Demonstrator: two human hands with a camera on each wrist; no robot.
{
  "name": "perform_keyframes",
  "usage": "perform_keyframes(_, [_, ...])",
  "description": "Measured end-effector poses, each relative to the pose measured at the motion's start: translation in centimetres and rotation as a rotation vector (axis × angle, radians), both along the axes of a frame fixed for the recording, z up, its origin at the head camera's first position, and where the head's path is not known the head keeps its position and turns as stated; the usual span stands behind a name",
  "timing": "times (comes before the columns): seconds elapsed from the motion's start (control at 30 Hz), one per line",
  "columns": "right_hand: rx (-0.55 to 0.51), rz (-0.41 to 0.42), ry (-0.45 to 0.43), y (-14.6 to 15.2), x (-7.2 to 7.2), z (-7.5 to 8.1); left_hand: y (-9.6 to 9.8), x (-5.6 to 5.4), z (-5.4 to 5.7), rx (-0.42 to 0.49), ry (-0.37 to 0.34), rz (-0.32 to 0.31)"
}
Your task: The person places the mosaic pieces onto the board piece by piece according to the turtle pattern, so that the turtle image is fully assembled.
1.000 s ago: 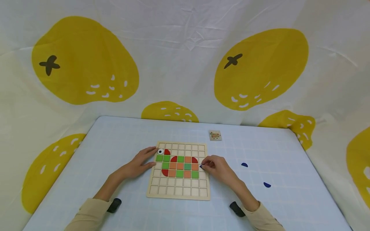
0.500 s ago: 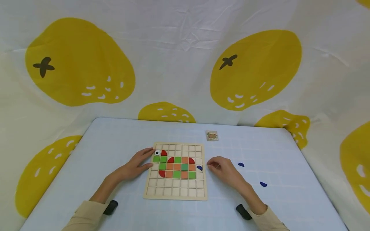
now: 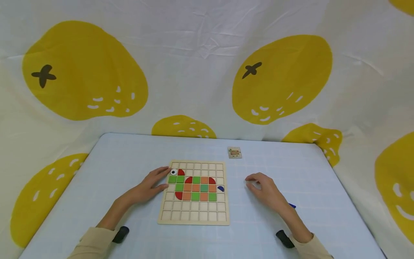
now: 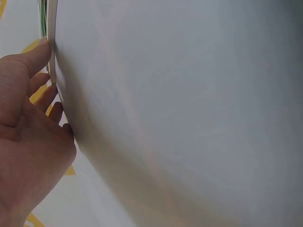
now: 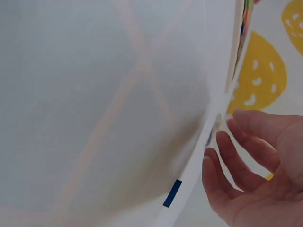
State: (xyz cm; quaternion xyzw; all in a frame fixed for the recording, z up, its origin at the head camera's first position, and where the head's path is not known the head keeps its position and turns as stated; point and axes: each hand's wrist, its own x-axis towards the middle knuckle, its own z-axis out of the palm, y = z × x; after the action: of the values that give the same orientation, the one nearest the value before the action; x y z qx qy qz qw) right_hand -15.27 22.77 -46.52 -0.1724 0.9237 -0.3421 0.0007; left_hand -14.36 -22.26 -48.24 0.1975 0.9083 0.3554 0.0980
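The wooden grid board (image 3: 194, 216) lies on the table with green, orange and teal square tiles, red quarter-round tiles and a round eye tile (image 3: 173, 172). A small blue half-round tile (image 3: 220, 188) lies in its right-hand column. My left hand (image 3: 145, 189) touches the board's left edge with its fingers and thumb extended. Off the board's right side, my right hand (image 3: 266, 192) hovers low over the table, fingers loosely curved and thumb apart, no tile visible in its grasp. Another blue half-round tile (image 3: 292, 205) is partly hidden behind the right wrist. The third loose one is hidden in the head view.
Behind the board lies a small pattern card (image 3: 234, 152). The pale blue tablecloth (image 3: 129, 151) reaches back to a white curtain (image 3: 194, 72) printed with yellow fruit. A black wrist device sits under each forearm.
My right hand has let go of a blue half-round tile on the board and moved right, over where another such tile lay. The left hand stays at the board's edge.
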Motion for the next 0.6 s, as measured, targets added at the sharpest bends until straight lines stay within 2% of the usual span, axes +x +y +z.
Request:
perform_keyframes(0.13, [0.002, -0.007, 0.027, 1.4, 0.0, 0.1, -0.1, 0.1, 0.1, 0.001, 0.000, 0.000])
perform_keyframes(0.6, [0.061, -0.033, 0.024, 4.7, 0.2, -0.1, -0.2, 0.0, -0.1, -0.003, 0.005, -0.008])
